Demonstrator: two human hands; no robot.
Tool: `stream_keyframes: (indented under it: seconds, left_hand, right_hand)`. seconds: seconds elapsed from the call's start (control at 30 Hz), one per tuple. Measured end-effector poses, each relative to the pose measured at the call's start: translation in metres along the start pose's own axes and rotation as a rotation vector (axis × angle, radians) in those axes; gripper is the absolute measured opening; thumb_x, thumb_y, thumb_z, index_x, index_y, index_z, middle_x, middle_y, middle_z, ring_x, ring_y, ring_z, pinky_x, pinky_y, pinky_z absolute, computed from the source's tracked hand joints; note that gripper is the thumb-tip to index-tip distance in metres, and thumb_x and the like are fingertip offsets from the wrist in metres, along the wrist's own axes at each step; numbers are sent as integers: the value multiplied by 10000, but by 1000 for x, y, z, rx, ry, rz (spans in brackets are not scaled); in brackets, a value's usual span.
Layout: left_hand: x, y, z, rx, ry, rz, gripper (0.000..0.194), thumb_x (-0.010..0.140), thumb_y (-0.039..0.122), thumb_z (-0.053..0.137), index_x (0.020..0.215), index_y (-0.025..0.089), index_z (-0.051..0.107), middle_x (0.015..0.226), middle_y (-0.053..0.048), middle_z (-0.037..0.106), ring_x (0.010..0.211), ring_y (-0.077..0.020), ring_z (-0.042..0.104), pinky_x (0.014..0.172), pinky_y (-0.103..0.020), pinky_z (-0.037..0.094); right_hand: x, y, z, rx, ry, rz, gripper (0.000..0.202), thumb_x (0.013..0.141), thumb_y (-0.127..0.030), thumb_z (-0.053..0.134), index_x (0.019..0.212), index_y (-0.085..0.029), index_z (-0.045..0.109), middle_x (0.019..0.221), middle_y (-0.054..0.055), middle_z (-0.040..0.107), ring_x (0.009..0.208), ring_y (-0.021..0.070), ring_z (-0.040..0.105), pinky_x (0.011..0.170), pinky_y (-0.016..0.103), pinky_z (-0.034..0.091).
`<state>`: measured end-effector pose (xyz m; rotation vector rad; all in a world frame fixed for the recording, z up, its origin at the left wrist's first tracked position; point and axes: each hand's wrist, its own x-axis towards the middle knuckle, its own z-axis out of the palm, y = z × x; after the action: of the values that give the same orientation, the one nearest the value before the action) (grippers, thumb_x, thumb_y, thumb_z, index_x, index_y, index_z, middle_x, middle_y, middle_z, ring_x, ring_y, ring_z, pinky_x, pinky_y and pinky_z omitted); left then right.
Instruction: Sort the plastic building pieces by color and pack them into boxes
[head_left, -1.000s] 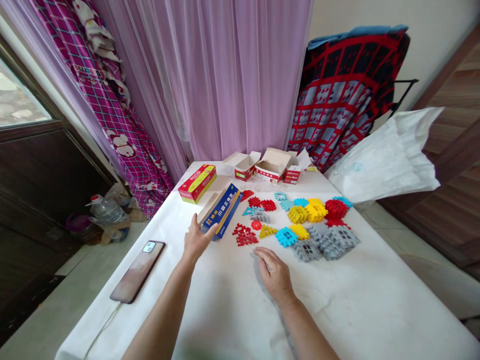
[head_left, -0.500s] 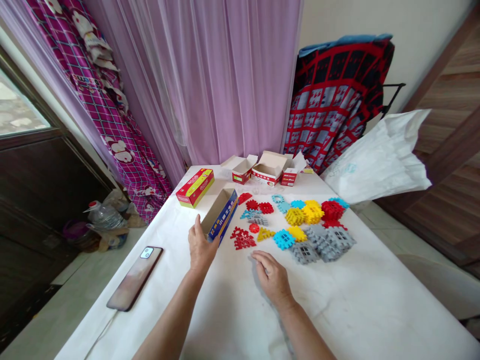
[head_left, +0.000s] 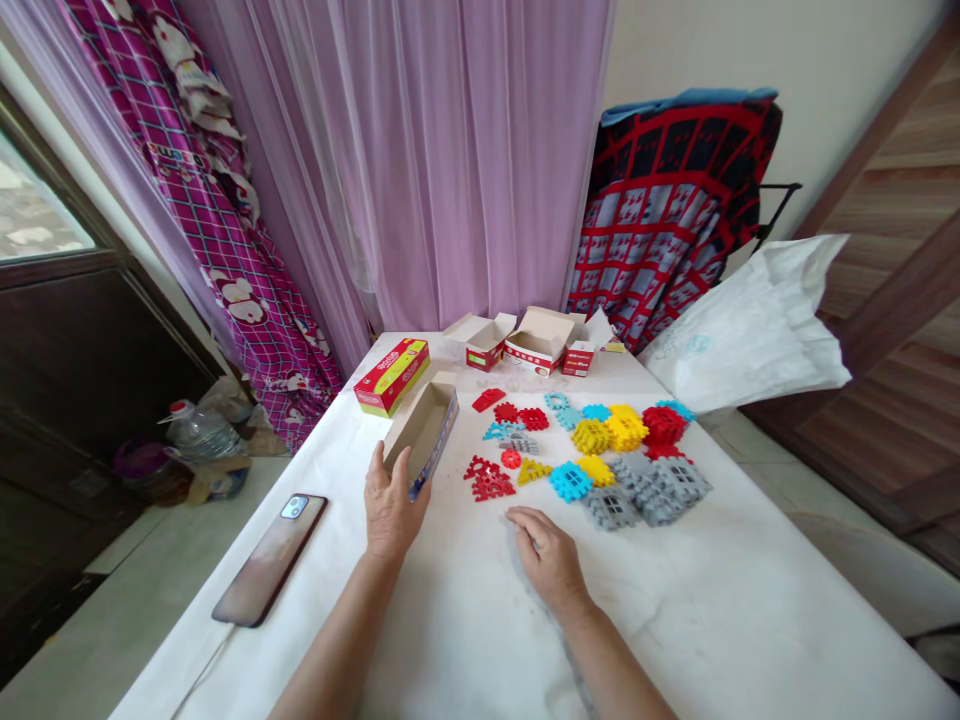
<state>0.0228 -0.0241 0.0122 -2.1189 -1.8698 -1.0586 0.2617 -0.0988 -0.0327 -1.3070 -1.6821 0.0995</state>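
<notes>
A long, open-topped cardboard box (head_left: 427, 425) with a blue printed side lies on the table. At its near end is my left hand (head_left: 394, 510), fingers spread and touching or almost touching the box; the exact contact is hidden. My right hand (head_left: 551, 560) rests on the tabletop, loosely curled with no object showing in it. Just beyond it lie red lattice-shaped plastic pieces (head_left: 489, 480), a yellow triangular piece (head_left: 534, 471) and a blue window piece (head_left: 570, 481). Grey notched blocks (head_left: 652, 485) are grouped to its right.
A red and yellow box (head_left: 392, 376) stands at the far left of the white table (head_left: 465, 620). Opened red-and-white boxes (head_left: 534, 345) line the back. A phone (head_left: 270, 560) with a cable lies left. A white bag (head_left: 750, 320) is at the right edge.
The blue-sided box has shifted slightly left and turned, so more of its inside shows and less of its blue side. My left hand moved slightly left and its fingers spread. My right hand barely moved.
</notes>
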Motion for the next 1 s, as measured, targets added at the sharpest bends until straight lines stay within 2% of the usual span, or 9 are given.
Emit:
stream_keyframes:
  seconds: [0.13, 0.33, 0.43, 0.53, 0.63, 0.77, 0.87, 1.0]
  left_hand:
    - [0, 0, -2, 23, -22, 65, 534, 867, 373, 574, 1361, 187, 495, 1558, -195, 312, 1455, -352, 287, 1128, -500, 347]
    - [-6, 3, 6, 68, -93, 132, 414, 925, 317, 497, 1332, 311, 568, 1491, -117, 468, 1424, -331, 360, 1047, -493, 391]
    - [-7, 1, 9, 93, -68, 215, 382, 924, 290, 507, 1294, 326, 598, 1423, -99, 546, 1370, -317, 434, 1004, -469, 412]
    - [-6, -3, 9, 119, 29, 297, 307, 909, 311, 554, 1200, 278, 649, 1291, -96, 632, 1259, -284, 527, 970, -414, 435]
    - [-6, -5, 7, 119, 122, 348, 281, 902, 296, 572, 1163, 230, 654, 1256, -111, 631, 1231, -277, 531, 964, -399, 438]
    - [-5, -4, 3, 128, 168, 364, 321, 888, 224, 585, 1206, 248, 627, 1299, -129, 585, 1248, -289, 516, 947, -407, 447]
    - [-4, -6, 3, 84, 217, 410, 295, 875, 210, 608, 1169, 231, 629, 1296, -146, 573, 1263, -303, 512, 959, -424, 461]
    - [1, -13, 10, -43, 211, 429, 256, 867, 222, 621, 1122, 206, 628, 1335, -160, 555, 1322, -331, 474, 1031, -483, 443]
  right_hand:
    - [0, 0, 0, -18, -7, 3, 338, 862, -115, 432, 985, -218, 729, 970, 60, 761, 901, 183, 725, 845, 303, 596]
    - [-1, 0, -1, -68, -9, -6, 331, 872, -113, 429, 984, -209, 726, 952, 65, 759, 889, 180, 725, 837, 285, 592]
    - [-1, 0, -2, -87, -19, -12, 327, 873, -109, 431, 990, -205, 722, 957, 68, 758, 893, 180, 723, 835, 284, 591]
    - [-1, 1, -2, -95, -32, -12, 314, 874, -111, 442, 987, -203, 720, 955, 66, 758, 889, 179, 723, 826, 281, 591]
    - [-1, 1, -1, -89, -43, -7, 309, 875, -111, 447, 988, -201, 720, 957, 66, 757, 893, 178, 721, 830, 280, 588]
    - [1, -5, -2, -80, -47, 20, 329, 860, -95, 441, 992, -207, 721, 952, 67, 754, 892, 178, 715, 838, 283, 582]
    - [4, -14, -4, -78, -61, 53, 356, 835, -73, 428, 992, -209, 718, 946, 70, 750, 892, 171, 705, 840, 279, 572]
    - [8, -17, -3, -77, -74, 87, 369, 794, -64, 434, 980, -213, 716, 925, 58, 745, 872, 158, 690, 823, 255, 556]
